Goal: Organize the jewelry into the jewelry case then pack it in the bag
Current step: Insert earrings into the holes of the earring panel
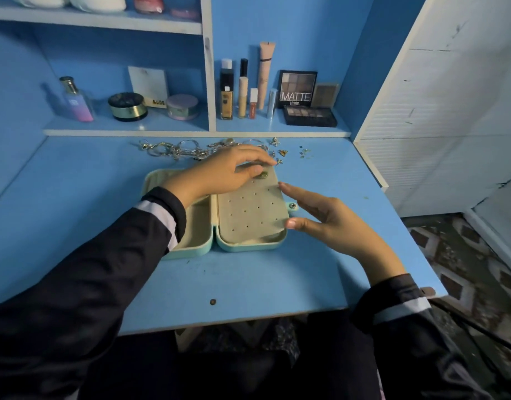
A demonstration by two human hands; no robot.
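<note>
jewelry case (248, 215) is lying open on the tabletop (248, 278) | left hand (228, 171) is pinching an earring (263, 175) at its holed panel | right hand (329, 223) is touching its right edge, fingers straight | jewelry pile (185, 148) is lying behind it

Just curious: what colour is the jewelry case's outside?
The jewelry case is pale mint green outside, clearest in the head view.

Blue desk (75, 197), blue shelves (127, 124), blue wall (292, 24), white slatted door (450, 116), patterned floor (465, 255).
</note>
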